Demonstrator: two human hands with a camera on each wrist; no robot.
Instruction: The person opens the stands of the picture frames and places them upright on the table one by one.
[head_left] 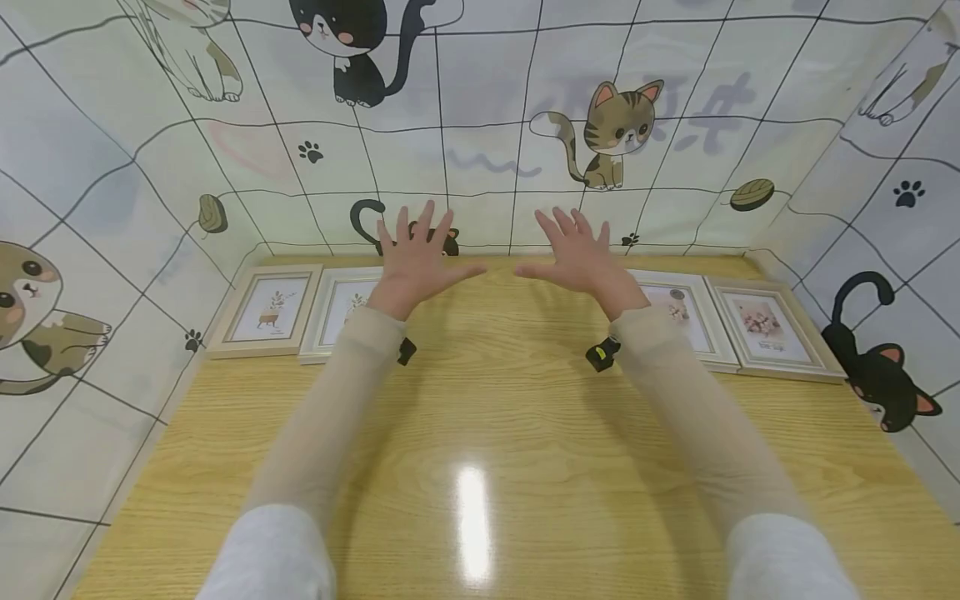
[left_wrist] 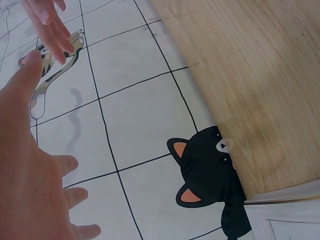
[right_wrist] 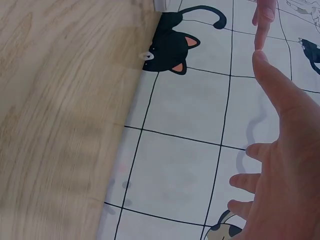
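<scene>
Both hands are raised over the far part of a wooden table (head_left: 510,417), fingers spread and nothing held. My left hand (head_left: 415,262) has its thumb pointing right, toward the other hand. The right hand (head_left: 577,258) mirrors it, thumb pointing left, with a gap between the two thumbs. Beside the left forearm lie two framed pictures, a beige one (head_left: 266,312) and a white one (head_left: 322,321) partly covered by the arm. To the right of the other forearm lie a white frame (head_left: 712,333) and a cream frame (head_left: 776,329) with flower prints.
A cloth backdrop (head_left: 480,150) with a black grid and cartoon cats rises behind the table and along both sides. Dark wrist devices show under the left wrist (head_left: 407,351) and the right wrist (head_left: 602,354). Light glares off the front of the tabletop.
</scene>
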